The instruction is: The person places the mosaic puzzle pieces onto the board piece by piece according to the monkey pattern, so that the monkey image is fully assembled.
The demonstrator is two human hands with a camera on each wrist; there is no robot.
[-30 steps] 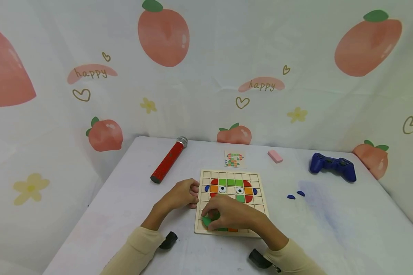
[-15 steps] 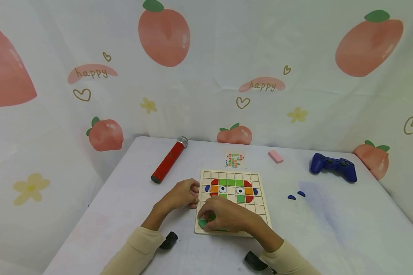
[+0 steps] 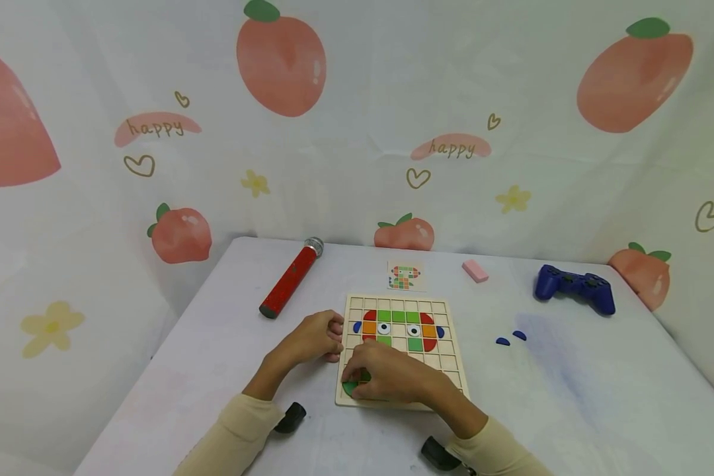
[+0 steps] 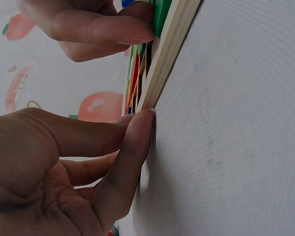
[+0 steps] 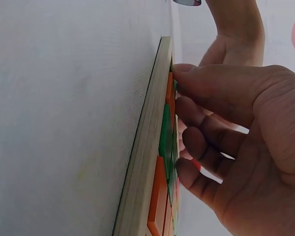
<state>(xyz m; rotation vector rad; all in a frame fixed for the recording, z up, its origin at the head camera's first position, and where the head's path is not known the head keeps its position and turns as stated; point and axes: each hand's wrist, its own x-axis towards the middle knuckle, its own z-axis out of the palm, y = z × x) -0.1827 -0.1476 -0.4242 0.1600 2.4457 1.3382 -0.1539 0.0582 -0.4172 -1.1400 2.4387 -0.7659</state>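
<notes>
A wooden grid board (image 3: 446, 362) lies on the table, bearing a face pattern of red, orange and green tiles with two eye tiles (image 3: 413, 330). My right hand (image 3: 389, 371) is over the board's near-left corner, thumb and index finger pinching a green rounded tile (image 3: 349, 389) there. In the left wrist view, the green tile (image 4: 162, 17) stands slightly proud of the board's edge. My left hand (image 3: 314, 338) holds the board's left edge between thumb and fingers. Under my right palm, more orange tiles (image 5: 158, 196) and green tiles (image 5: 165, 135) show in the right wrist view.
Behind the board lies a pattern card (image 3: 407, 276), with a pink block (image 3: 475, 271) to its right. A red microphone (image 3: 290, 281) is at back left, a blue game controller (image 3: 574, 289) at back right. Two small blue half-round tiles (image 3: 502, 341) lie right of the board.
My right hand has shifted slightly left with the green tile, bringing it into the board's near-left corner. My left hand stays at the board's left edge.
</notes>
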